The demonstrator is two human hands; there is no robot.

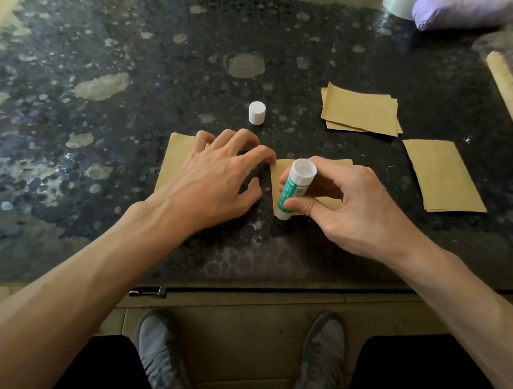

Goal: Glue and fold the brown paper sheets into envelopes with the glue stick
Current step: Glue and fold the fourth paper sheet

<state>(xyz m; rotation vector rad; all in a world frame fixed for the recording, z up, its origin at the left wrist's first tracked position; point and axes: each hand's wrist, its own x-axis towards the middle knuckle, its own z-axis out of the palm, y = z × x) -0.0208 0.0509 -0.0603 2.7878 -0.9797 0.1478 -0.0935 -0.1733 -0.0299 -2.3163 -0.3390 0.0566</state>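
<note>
Glue stick (295, 188) sits in my right hand (352, 204), thumb and curled fingers wrapped round its barrel. It tilts, its open end up and away from me and its base down at the near left corner of a brown sheet (329, 188). My left hand (216, 179) arches with its fingers spread, tips down, index touching that sheet's far left corner. The white cap (256, 112) stands upright beyond. Two paper piles (359, 111) (442, 175) lie to the right, and the tabletop (88, 131) spreads wide to the left.
</note>
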